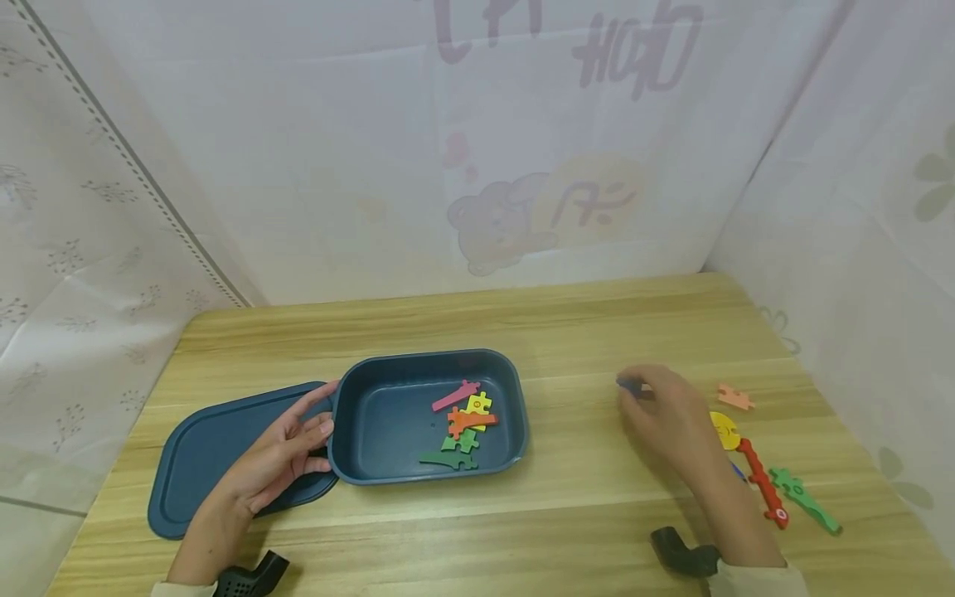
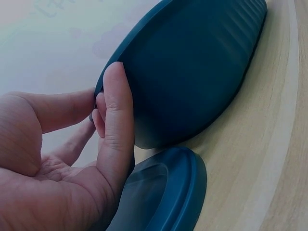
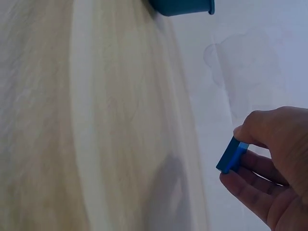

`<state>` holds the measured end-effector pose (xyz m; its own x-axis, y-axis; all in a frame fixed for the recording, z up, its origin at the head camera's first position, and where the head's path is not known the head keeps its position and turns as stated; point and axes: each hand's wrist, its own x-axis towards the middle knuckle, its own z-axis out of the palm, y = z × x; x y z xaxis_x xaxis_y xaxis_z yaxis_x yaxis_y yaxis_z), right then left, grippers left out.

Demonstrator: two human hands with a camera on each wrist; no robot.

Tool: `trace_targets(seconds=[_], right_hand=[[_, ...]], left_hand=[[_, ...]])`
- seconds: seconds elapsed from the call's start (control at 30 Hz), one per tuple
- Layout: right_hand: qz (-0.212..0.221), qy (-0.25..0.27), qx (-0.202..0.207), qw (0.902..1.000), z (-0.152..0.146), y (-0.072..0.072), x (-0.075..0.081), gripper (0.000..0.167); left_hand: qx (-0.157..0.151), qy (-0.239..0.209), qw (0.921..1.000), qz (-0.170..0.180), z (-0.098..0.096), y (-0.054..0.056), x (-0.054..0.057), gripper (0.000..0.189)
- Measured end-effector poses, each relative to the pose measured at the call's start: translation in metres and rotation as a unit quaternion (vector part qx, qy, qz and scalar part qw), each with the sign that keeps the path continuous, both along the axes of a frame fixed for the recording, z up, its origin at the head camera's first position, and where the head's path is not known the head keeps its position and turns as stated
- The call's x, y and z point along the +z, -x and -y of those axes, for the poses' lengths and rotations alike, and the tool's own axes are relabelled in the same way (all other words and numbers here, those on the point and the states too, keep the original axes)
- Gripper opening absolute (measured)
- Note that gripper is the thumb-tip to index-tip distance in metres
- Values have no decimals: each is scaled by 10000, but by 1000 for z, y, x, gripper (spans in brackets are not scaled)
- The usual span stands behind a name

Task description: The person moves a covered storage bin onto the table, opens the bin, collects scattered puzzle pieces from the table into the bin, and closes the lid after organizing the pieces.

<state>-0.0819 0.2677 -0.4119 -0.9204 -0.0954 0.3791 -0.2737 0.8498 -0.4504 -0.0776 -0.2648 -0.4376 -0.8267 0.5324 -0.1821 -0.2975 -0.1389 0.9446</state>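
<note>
In the head view, a dark-blue rectangular container with rounded corners (image 1: pixel 391 431) sits on the wood-grain worktop (image 1: pixel 567 514). Toward its right side lie a pink jigsaw piece (image 1: pixel 453 396), a yellow jigsaw piece (image 1: pixel 478 404), an orange jigsaw piece (image 1: pixel 466 421), a light-green jigsaw piece (image 1: pixel 466 442) and a dark-green jigsaw piece (image 1: pixel 446 458). The left hand (image 1: pixel 272 464) grasps the container's left end, above the flat dark-blue lid (image 1: pixel 205 444) lying on the worktop. Well apart to the right, the right hand (image 1: pixel 667 419) pinches a small blue piece (image 1: pixel 629 383) over the worktop. Near that arm lie a peach jigsaw piece (image 1: pixel 734 396), a round yellow piece with a drawn face (image 1: pixel 724 431), a long red bumpy piece (image 1: pixel 763 481), a bright-green piece (image 1: pixel 804 497) and another blue piece (image 1: pixel 738 472), mostly hidden by the forearm. Pale printed cloth (image 1: pixel 336 166) hangs behind.

In the left wrist view, the thumb and fingers meet at the container's rim, one finger lying along the outer wall; the lid's rounded end is just beside it.

In the right wrist view, the small blue piece is a narrow bar between thumb and fingertips. A corner of the container shows at the top, well apart from the right hand.
</note>
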Motion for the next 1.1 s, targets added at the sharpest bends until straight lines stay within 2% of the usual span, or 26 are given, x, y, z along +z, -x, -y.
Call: trace_targets(seconds=[0.1, 0.23, 0.63, 0.9, 1.1], right_hand=[[-120, 117, 66, 9998, 4, 1, 2, 15], [-63, 352, 81, 9993, 9, 3, 5, 15], [754, 1124, 46, 9908, 20, 5, 10, 18], [765, 1427, 67, 9868, 31, 6, 9, 19], [1024, 1568, 78, 9823, 36, 7, 12, 17]], left_hand=[[-8, -13, 10000, 17, 0, 0, 0, 62], [-17, -74, 10000, 16, 0, 1, -1, 62], [-62, -201, 9998, -13, -1, 0, 1, 62], [-101, -300, 9995, -30, -2, 0, 1, 62], [-121, -333, 9994, -16, -2, -1, 1, 62]])
